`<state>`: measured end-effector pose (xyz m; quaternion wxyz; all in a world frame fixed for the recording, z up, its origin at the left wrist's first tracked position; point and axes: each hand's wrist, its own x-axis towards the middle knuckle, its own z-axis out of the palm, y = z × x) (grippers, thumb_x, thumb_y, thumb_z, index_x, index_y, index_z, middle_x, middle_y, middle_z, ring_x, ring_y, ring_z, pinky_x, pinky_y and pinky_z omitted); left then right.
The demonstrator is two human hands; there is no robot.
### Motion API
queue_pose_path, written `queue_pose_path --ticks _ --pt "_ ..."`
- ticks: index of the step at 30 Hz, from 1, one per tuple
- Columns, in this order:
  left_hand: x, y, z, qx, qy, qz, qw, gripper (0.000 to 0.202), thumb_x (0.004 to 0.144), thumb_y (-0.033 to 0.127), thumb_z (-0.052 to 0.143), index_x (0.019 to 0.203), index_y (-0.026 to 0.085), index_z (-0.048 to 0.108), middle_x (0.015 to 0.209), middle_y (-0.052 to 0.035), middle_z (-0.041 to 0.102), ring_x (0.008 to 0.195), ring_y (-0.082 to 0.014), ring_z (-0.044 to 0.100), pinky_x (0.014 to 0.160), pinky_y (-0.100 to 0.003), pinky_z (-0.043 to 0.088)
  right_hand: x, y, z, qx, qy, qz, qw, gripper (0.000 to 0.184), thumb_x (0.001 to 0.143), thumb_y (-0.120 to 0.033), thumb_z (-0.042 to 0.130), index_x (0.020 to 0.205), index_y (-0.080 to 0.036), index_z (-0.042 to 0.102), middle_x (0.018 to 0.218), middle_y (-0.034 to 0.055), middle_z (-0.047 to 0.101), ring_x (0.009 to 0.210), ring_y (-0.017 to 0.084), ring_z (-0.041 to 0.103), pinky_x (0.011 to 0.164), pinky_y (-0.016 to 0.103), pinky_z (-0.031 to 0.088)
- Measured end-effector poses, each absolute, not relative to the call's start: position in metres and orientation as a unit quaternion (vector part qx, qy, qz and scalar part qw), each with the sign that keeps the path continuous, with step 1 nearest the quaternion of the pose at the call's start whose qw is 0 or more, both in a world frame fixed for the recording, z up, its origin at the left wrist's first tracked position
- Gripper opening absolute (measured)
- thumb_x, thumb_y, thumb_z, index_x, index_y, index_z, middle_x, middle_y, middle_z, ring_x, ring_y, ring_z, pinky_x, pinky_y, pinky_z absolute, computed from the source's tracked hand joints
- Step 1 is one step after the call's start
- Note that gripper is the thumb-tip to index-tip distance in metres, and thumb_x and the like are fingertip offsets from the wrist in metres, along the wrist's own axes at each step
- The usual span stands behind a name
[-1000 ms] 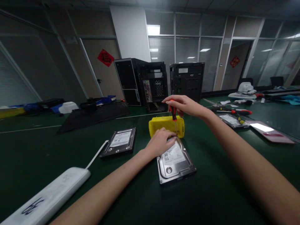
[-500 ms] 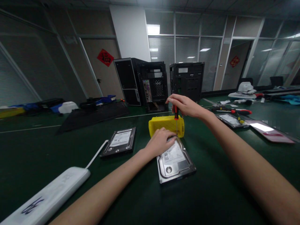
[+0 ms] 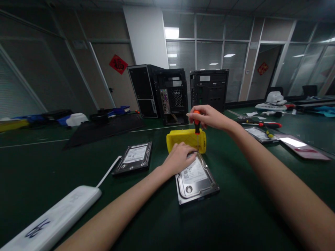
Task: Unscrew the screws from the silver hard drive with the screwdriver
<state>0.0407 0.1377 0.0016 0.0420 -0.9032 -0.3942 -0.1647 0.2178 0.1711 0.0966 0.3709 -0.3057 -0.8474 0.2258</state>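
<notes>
A silver hard drive [image 3: 195, 177] lies label up on the dark green table in front of me. My left hand [image 3: 181, 157] is closed over its far left part, the fingers pressing near the far end. Above that end, my right hand [image 3: 205, 116] grips a red and black screwdriver [image 3: 197, 128] by its handle. The screwdriver stands upright, its tip down at the drive's far right corner; whether it sits in a screw is too small to tell. Just behind the drive stands a yellow plastic bin [image 3: 180, 137], partly covered by my left hand.
Another hard drive [image 3: 134, 157] lies to the left, beside a white power strip [image 3: 65, 212]. Computer cases [image 3: 171, 96] stand at the back. On the right are a third hard drive [image 3: 259, 134], red-handled pliers [image 3: 272, 124] and a pink phone-like slab [image 3: 300, 146].
My right fingers have shifted on the screwdriver, and more of the handle's red top now shows. The left hand and the hard drive stay in place.
</notes>
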Motion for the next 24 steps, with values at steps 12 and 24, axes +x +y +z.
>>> queue_pose_path --ticks 12,24 --pt "0.0400 0.1396 0.0002 -0.903 -0.399 -0.149 0.060 0.031 0.090 0.033 0.040 0.105 0.021 0.064 0.099 -0.0046 0.067 0.091 -0.0223 0.053 0.079 -0.035 0.036 0.2146 0.1747 0.0895 -0.300 -0.821 0.316 0.369 0.022 0.093 -0.033 0.031 0.094 -0.018 0.047 0.068 -0.0003 0.054 0.045 0.007 0.050 0.041 0.018 0.043" --pt "0.0388 0.1393 0.0020 -0.907 -0.391 -0.146 0.059 0.032 0.092 0.033 0.037 0.107 0.022 0.063 0.099 -0.0038 0.066 0.090 -0.0216 0.052 0.079 -0.035 0.036 0.2166 0.1771 0.0929 -0.265 -0.849 0.263 0.373 0.023 0.088 -0.032 0.044 0.098 -0.014 0.055 0.075 0.0011 0.056 0.048 0.005 0.048 0.045 0.018 0.044"
